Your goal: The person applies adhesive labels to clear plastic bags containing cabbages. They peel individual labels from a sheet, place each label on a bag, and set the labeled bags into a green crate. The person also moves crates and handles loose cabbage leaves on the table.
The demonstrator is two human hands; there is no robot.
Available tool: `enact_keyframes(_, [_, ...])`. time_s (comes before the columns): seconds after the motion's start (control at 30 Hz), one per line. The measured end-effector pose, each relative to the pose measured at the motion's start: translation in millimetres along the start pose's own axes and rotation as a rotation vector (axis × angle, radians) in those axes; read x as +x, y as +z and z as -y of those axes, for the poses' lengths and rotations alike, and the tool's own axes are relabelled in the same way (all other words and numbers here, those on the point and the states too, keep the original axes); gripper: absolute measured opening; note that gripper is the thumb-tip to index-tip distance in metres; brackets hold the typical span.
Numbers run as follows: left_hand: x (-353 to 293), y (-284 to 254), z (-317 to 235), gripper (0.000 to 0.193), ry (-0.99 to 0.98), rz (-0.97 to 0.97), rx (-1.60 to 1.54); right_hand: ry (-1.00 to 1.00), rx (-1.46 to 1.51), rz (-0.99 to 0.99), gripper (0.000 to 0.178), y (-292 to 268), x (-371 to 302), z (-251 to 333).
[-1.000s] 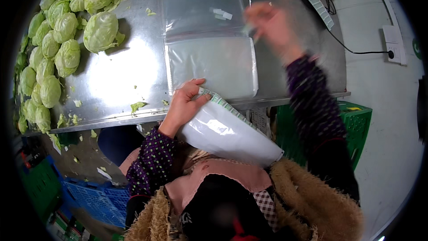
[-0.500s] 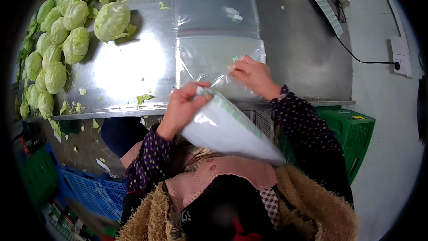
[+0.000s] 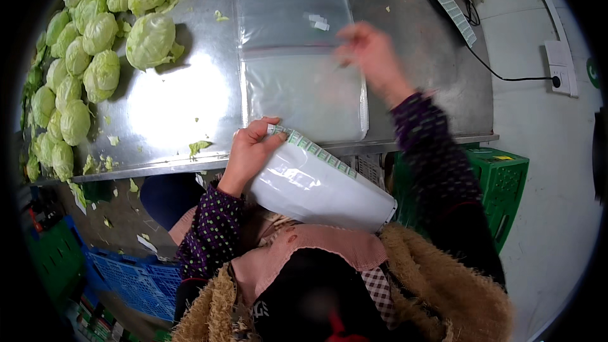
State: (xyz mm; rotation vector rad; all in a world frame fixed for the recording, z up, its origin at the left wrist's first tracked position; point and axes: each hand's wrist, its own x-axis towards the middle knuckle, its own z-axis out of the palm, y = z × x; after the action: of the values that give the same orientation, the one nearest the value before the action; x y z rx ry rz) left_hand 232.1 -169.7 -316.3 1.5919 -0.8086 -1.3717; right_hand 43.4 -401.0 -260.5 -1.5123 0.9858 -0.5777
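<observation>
My left hand [image 3: 250,152] pinched the label sheet [image 3: 316,180]; my right hand [image 3: 367,54] blurred above the clear bags [image 3: 301,98], fingers' state unreadable.

Steel table [image 3: 164,107], littered with leaf scraps [image 3: 197,147]. Pale green cabbages [image 3: 95,44] heaped along its left side, one head [image 3: 149,40] apart nearer the middle. Green crate [image 3: 503,180] under the right end. Blue crate [image 3: 136,278] on the floor, left. Black cable [image 3: 506,77] to a wall socket [image 3: 560,66].
</observation>
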Motion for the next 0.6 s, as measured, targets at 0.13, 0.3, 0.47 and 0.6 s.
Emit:
enact_keyframes(0.13, [-0.6, -3.1, 0.8, 0.013, 0.144, 0.001, 0.156, -0.144, -0.523, -0.152, 0.049, 24.0, -16.5, -63.7])
enact_keyframes(0.3, [-1.7, -4.2, -1.4, 0.012, -0.025, -0.028, -0.044, -0.343, -1.01, 0.032, 0.039, 13.1, -41.3, -38.2])
enact_keyframes(0.47, [-33.9, -18.2, -33.8, 0.015, 0.295, 0.07, -0.062, -0.365, -0.683, 0.149, 0.015, 35.1, -54.3, -65.9])
enact_keyframes(0.6, [-21.5, -16.6, -27.8, 0.021, -0.002, 0.001, -0.253, 0.024, -0.575, 0.333, 0.01, 30.9, -37.5, -41.0])
